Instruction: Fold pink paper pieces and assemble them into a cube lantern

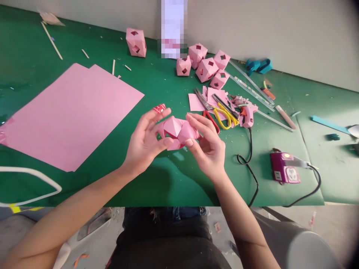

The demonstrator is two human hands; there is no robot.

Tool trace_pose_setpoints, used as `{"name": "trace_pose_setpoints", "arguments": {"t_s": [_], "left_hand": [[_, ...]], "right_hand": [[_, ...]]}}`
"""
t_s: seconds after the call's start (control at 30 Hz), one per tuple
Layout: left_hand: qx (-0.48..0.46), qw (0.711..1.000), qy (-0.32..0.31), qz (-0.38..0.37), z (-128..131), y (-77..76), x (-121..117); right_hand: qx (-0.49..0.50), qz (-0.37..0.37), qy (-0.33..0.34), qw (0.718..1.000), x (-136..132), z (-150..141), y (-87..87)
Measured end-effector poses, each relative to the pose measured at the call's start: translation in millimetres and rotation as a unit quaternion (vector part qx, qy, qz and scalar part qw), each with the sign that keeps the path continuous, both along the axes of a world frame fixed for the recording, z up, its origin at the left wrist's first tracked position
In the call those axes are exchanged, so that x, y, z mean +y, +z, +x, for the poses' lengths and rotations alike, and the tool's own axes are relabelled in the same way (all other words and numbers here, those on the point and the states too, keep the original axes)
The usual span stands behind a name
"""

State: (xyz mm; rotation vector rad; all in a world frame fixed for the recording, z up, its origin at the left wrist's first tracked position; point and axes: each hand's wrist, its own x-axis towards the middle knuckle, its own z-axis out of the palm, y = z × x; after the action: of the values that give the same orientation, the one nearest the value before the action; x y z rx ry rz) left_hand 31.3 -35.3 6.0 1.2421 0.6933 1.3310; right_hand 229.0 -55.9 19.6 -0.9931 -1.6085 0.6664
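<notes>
both forearms reach forward from the near side, wrists low, and the hands meet over the green table (165,183), palms turned partly toward each other. the left hand (141,144) is loosely curved, its upper fingers spread and raised, one wrapped near the tip with a red band (159,108), while its thumb rests against the paper piece (174,127); whether its lower fingers grip too, i cannot tell. the right hand (210,147) pinches the other end, thumb on the near side, index finger over the far side, the rest curled behind. the paper piece is suspended between the two sets of fingertips, above the table. it is pink and folded, with broad angular faces, then a raised peak near the left fingers, then smaller creases and a dark opening by that peak. beyond and left of the left fingers lie large pink sheets (75,116); past the right fingertips is a cluster of pink paper shapes (206,69) with small cut-like openings, with one more shape (136,43) beyond the left fingers. to the right of the right fingers are a purple box (285,168), then a pink glue gun (248,114), and, closer to them, scissors with yellow handles (224,116) on paper scraps (195,102).
</notes>
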Motion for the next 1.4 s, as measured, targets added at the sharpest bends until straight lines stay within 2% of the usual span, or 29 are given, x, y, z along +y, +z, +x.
{"name": "trace_pose_setpoints", "arguments": {"t_s": [0.1, 0.3, 0.4, 0.57, 0.77, 1.0, 1.23, 1.4], "left_hand": [[-0.005, 0.998, -0.054, -0.039, -5.2, 5.6, 0.0], [0.011, 0.991, -0.129, -0.010, -15.6, 9.5, 5.6], [0.026, 0.989, -0.148, -0.007, -17.6, 10.2, 6.4], [0.014, 0.993, -0.120, -0.013, -13.6, 10.1, 3.9], [0.008, 0.994, -0.094, -0.060, -9.6, 7.8, 1.8], [-0.021, 0.986, -0.096, -0.135, -1.0, 8.4, -0.1], [0.004, 0.994, -0.062, -0.087, 3.1, 4.0, -6.8], [0.046, 0.999, 0.000, -0.022, 6.3, 12.8, -14.7]], "right_hand": [[0.023, -0.020, 0.008, 0.999, -0.2, -0.9, -2.4], [0.060, -0.035, 0.027, 0.997, -2.8, -5.2, -0.3], [0.070, -0.044, 0.033, 0.996, -4.6, -7.5, 2.4], [0.095, -0.038, 0.038, 0.994, -6.7, -11.2, 5.4], [0.087, -0.051, -0.027, 0.995, -5.3, -11.2, 1.2], [0.129, -0.049, 0.001, 0.990, -4.5, -16.1, -1.2], [0.121, -0.012, 0.009, 0.993, -6.5, -16.7, -1.0], [0.015, 0.072, -0.050, 0.996, -6.9, -13.8, -0.1]]}}
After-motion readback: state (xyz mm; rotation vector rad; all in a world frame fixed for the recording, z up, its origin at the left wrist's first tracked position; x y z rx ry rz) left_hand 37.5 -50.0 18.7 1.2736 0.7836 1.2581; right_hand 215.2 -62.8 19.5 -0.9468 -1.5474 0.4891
